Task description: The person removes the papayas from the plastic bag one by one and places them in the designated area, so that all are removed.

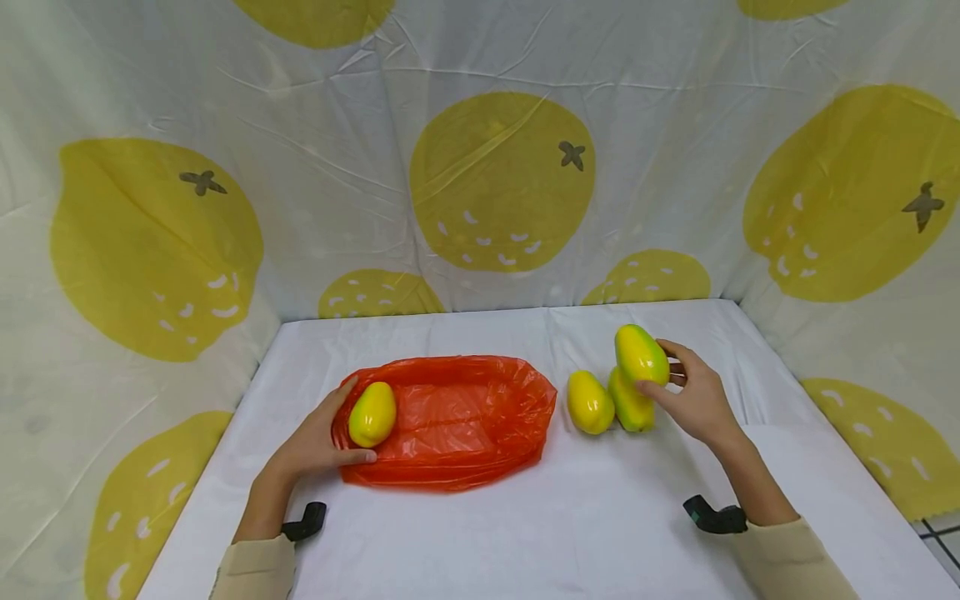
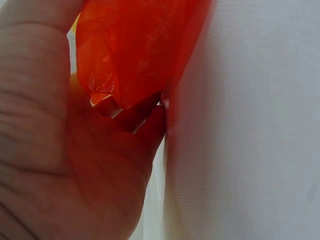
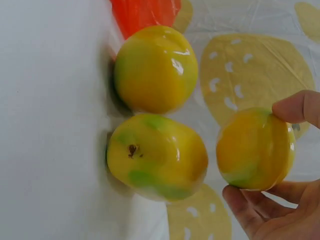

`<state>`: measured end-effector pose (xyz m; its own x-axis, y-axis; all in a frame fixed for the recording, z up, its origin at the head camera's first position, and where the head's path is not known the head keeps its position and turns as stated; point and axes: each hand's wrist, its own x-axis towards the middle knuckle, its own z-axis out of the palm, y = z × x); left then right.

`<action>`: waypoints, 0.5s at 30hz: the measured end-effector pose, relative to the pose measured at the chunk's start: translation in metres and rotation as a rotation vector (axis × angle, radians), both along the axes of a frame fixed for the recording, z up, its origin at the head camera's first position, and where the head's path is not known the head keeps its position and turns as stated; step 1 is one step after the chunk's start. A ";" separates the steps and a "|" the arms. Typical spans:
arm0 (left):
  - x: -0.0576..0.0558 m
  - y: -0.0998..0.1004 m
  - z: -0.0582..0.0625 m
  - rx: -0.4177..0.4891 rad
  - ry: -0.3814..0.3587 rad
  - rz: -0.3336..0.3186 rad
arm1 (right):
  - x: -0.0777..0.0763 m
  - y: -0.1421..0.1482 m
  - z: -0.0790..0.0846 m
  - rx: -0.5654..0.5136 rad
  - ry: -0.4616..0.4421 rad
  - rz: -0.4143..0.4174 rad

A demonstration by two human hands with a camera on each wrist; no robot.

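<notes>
A red plastic bag (image 1: 465, 417) lies spread with its mouth upward, and one glossy yellow mango-shaped fruit (image 1: 372, 415) sits in its left end. My left hand (image 1: 318, 433) holds that end, thumb along the near rim and fingers at the far left side. In the left wrist view, the red plastic (image 2: 135, 45) hangs between thumb and fingers. My right hand (image 1: 696, 398) grips a yellow-green mango-shaped fruit (image 1: 641, 354) between thumb and fingertips, raised off the cloth. Below it, two more such fruits stand side by side, one yellow (image 1: 589, 402) and one greener (image 1: 632, 402).
White cloth (image 1: 525, 533) covers the table. A curtain with a lemon print (image 1: 502, 183) rises behind and at both sides. Black wrist cameras (image 1: 716, 515) are strapped at both sleeves. Tiled floor shows at the lower right corner.
</notes>
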<state>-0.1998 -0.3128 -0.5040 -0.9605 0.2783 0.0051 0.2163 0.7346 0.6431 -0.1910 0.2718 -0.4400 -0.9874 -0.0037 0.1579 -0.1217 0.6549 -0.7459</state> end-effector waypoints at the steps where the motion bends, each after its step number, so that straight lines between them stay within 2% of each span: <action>1: 0.000 0.000 0.000 0.000 0.001 0.000 | 0.000 0.002 -0.001 0.003 -0.002 -0.008; 15: 0.002 0.001 0.000 -0.003 0.003 -0.003 | 0.005 0.028 -0.008 0.055 -0.026 -0.092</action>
